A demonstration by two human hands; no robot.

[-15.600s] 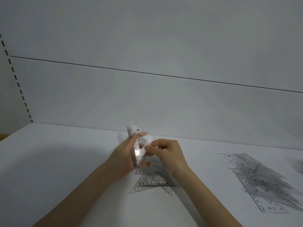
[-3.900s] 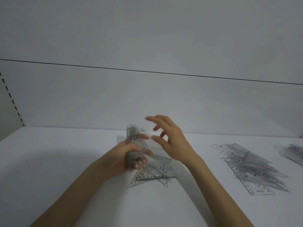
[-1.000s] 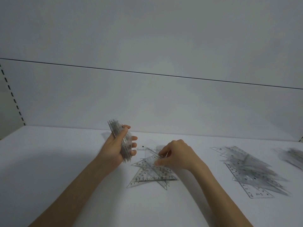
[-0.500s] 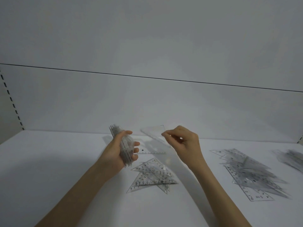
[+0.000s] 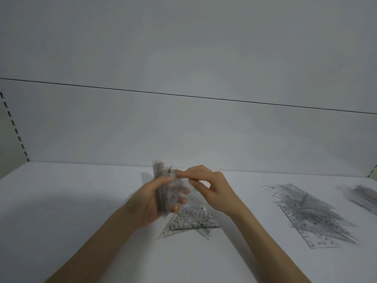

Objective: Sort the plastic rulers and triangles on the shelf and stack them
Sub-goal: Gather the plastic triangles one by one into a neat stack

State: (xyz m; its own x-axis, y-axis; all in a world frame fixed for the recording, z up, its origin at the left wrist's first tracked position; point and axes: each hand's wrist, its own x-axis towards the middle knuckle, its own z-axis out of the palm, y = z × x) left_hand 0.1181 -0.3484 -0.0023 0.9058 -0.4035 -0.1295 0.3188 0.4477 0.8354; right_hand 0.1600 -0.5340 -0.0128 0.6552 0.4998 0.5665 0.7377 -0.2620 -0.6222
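While the left hand (image 5: 150,203) grips the triangle stack (image 5: 165,187), the right hand (image 5: 213,188) fingers (image 5: 190,173) pinch a clear triangle (image 5: 185,188) against it.

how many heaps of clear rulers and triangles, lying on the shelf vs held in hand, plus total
heaps lying on the shelf: 3 (near heap, right heap, blurred far heap)
bundle gripped by the left hand, right hand pinching its top: 1
total: 4

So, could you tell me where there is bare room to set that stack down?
The shelf is bare left of the left hand, and between the loose triangles and the ruler pile. The right end is crowded.
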